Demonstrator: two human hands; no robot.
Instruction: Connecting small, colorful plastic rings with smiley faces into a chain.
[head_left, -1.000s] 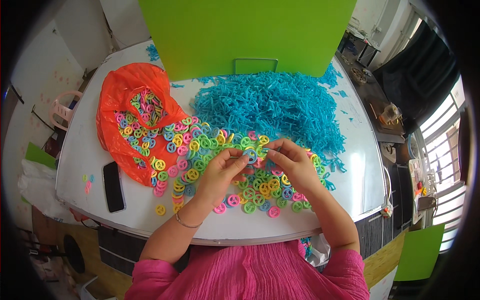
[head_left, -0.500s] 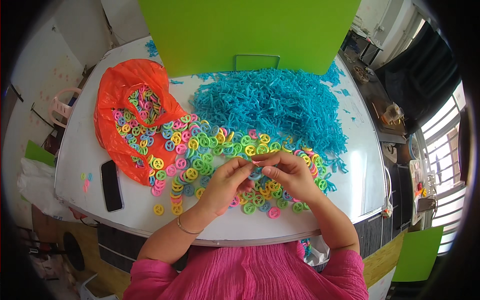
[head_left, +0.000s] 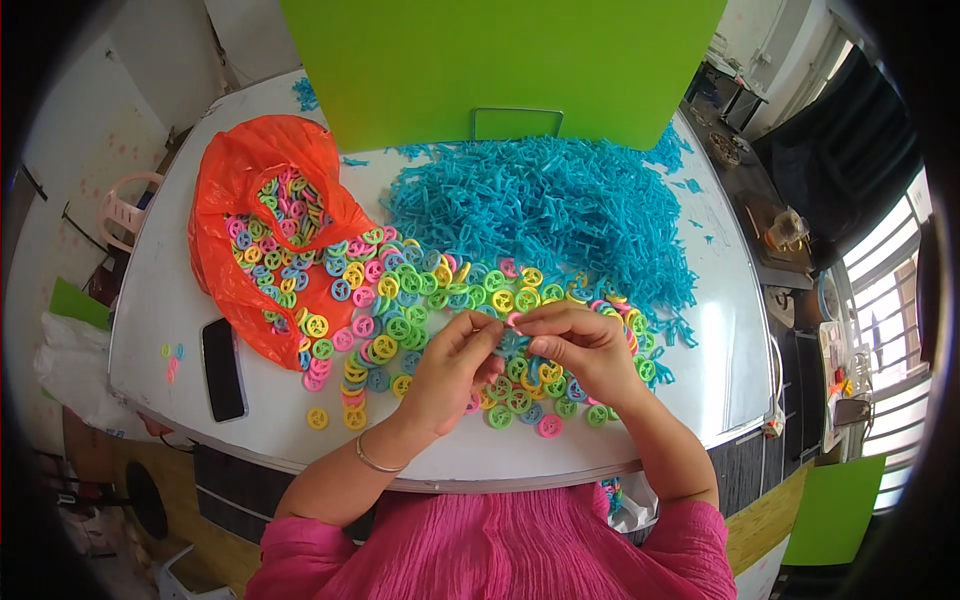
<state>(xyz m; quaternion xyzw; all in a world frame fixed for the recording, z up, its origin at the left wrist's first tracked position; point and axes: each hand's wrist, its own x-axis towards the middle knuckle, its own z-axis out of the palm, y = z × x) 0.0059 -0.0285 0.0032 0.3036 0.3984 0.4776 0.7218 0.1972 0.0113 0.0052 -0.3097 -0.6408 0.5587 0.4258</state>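
My left hand [head_left: 452,368] and my right hand [head_left: 580,350] meet over the near middle of the table, fingertips pinched close together. Between them is a small blue plastic wheel [head_left: 512,344], partly covered by the fingers. A blue plastic strip [head_left: 534,370] hangs below my right thumb and appears to be held with the wheel. A bit of pink shows at the fingertips; I cannot tell what it belongs to. Under and around both hands lie many loose spoked plastic wheels [head_left: 408,280] in green, yellow, pink and blue. Just beyond them rises a heap of blue plastic strips [head_left: 540,205].
An open red plastic bag [head_left: 222,165] spills wheels at the left of the white table [head_left: 280,425]. A black phone [head_left: 223,370] lies near the left edge. Behind the heap stands a tall green panel [head_left: 500,60] with a wire handle.
Both hands stay in nearly the same place. The fingertips have shifted slightly, and the blue strip below my right thumb shows more plainly.
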